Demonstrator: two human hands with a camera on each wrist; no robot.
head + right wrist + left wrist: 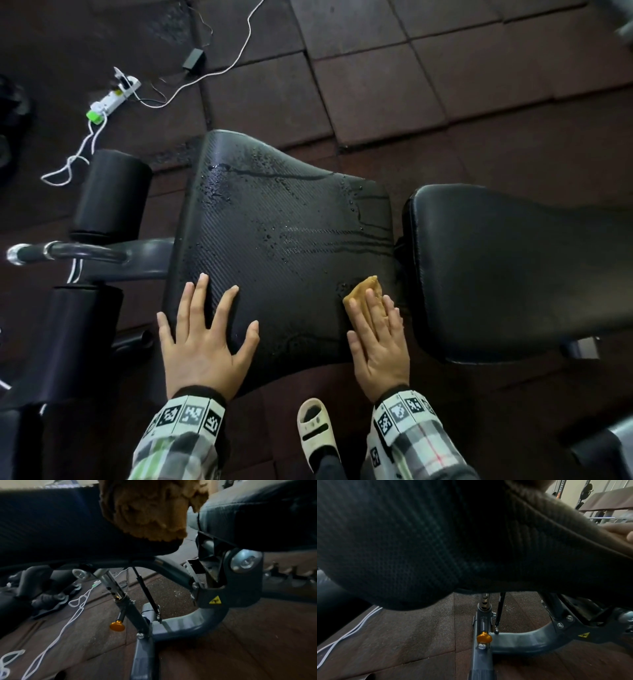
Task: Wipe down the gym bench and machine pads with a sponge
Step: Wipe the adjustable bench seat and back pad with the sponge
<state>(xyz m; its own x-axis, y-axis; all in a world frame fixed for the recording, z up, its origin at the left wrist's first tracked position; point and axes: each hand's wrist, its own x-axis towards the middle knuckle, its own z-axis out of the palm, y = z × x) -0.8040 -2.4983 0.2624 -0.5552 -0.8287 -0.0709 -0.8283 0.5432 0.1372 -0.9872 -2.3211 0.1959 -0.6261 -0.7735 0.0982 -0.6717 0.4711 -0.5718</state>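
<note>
A black textured bench seat pad (274, 240) fills the middle of the head view, streaked with water drops and wet lines. My left hand (205, 329) lies flat with spread fingers on its near left edge. My right hand (376, 335) presses a tan sponge (364, 291) with straight fingers onto the pad's near right corner, beside the gap to the smooth black back pad (513, 267). The right wrist view shows the sponge (147, 511) hanging over the seat pad's edge (51, 527). The left wrist view is mostly the seat pad's side (402, 540).
Two black roller pads (113, 195) (82, 339) and a chrome handle (51, 251) stand left of the seat. A white power strip (113, 99) and cables lie on the rubber floor tiles. Under the seat are the grey frame (180, 626) and an orange knob (117, 626). My sandalled foot (313, 431) is below.
</note>
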